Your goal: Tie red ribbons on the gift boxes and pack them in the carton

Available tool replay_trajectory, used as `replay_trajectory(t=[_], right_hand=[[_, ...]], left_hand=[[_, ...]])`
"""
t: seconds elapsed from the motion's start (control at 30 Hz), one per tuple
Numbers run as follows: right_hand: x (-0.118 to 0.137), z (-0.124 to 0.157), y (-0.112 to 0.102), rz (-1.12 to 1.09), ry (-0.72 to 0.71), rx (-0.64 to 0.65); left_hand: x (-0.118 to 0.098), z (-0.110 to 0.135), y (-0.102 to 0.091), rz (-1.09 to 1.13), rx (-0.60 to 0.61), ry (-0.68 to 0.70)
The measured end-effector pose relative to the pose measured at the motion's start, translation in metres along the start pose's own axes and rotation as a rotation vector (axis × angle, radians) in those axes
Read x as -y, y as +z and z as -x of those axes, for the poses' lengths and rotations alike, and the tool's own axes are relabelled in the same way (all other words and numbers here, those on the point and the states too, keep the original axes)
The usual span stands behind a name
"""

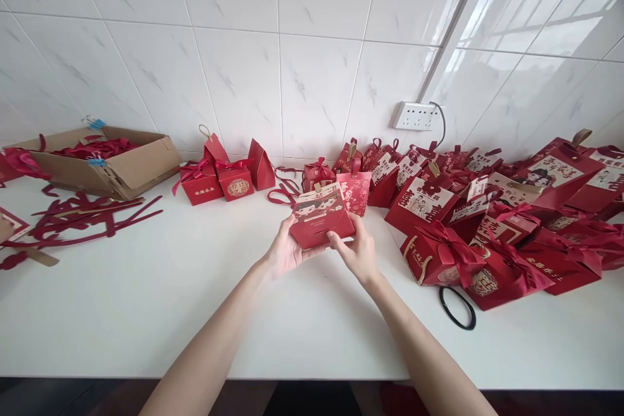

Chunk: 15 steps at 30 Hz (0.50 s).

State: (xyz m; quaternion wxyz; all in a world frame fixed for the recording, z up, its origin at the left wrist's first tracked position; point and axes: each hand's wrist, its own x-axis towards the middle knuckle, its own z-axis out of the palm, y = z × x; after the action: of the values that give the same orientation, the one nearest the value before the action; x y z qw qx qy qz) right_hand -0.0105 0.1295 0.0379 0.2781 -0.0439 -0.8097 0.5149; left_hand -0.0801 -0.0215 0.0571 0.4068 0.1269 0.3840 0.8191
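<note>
Red paper gift box with a printed couple panel (322, 221) is clamped between both my hands, just above the middle of the white tabletop (146, 299). I see my left hand (285, 250) gripping its left end and my right hand (358, 252) gripping its right end. The long axis runs left to right, with the right end slightly higher. The printed panel points up and away, toward the wall. A pile of red ribboned gift boxes (487, 234) lies to the right, with a black elastic loop (457, 307) beside it. Loose red ribbon strips (82, 218) and a brown cardboard carton (136, 169) lie well apart to the left.
</note>
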Motion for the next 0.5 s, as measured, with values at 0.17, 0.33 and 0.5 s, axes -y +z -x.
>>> replay_trajectory(t=[0.17, 0.33, 0.5], right_hand=[[-0.0022, -0.0040, -0.0016, -0.070, 0.061, -0.032], [-0.0028, -0.0045, -0.0014, -0.255, 0.059, 0.021], [-0.0002, -0.0054, -0.0023, -0.364, 0.093, 0.060]], left_hand=[[0.0038, 0.0006, -0.0030, -0.053, 0.056, -0.068], [0.0039, -0.0001, -0.0017, -0.051, 0.031, -0.064], [0.0052, -0.0020, -0.0056, -0.039, 0.055, -0.023]])
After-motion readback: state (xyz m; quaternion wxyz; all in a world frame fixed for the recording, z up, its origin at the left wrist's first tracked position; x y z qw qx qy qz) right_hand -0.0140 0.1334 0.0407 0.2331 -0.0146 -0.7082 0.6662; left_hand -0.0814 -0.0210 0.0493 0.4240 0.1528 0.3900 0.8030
